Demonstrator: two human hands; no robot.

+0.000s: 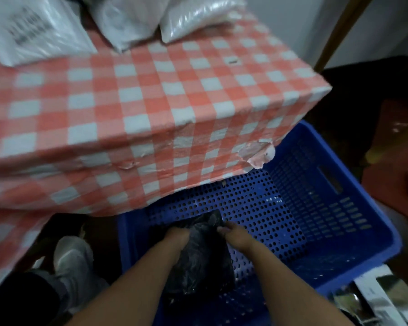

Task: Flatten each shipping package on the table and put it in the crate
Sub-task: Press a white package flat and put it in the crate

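A black plastic shipping package (198, 255) lies inside the blue perforated crate (327, 208) on the floor, near its front left. My left hand (176, 238) grips the package's left side with curled fingers. My right hand (233, 235) pinches its upper right edge. Three white packages stay on the checked table at the back: one with a printed label (33, 29), one in the middle (125, 20), one to the right (198, 15).
The red-and-white checked table (139, 102) overhangs the crate's far left part. A white shoe (73, 262) stands left of the crate. Silvery packaging (368, 300) lies at the crate's front right corner. A wooden post (339, 31) rises at the back right.
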